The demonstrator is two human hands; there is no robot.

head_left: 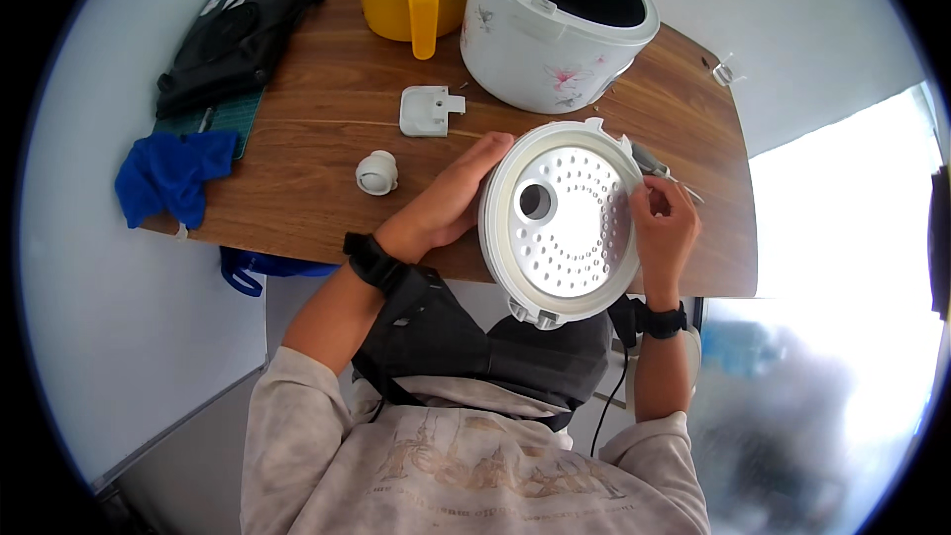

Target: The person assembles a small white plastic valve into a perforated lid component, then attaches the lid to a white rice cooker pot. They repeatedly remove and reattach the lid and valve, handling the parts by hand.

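A round white rice cooker lid [584, 272] is tilted up over the table's front edge, its metal underside facing me. That underside has rows of small dimples and one round dark opening. My left hand [461, 193] grips the lid's left rim, thumb along the edge and fingers partly hidden behind it. On the opposite rim, my right hand [666, 233] is closed, its fingertips pinched against the edge. Just behind that hand lies a grey-handled tool [649, 160], partly covered by the lid and fingers.
The white rice cooker body [525, 50] stands open at the back, beside a yellow lidded pot [388, 10]. A white plastic bracket [426, 111] and a small round white part [376, 173] lie left of the lid. Farther left are a blue cloth [176, 176] and a black device [238, 35].
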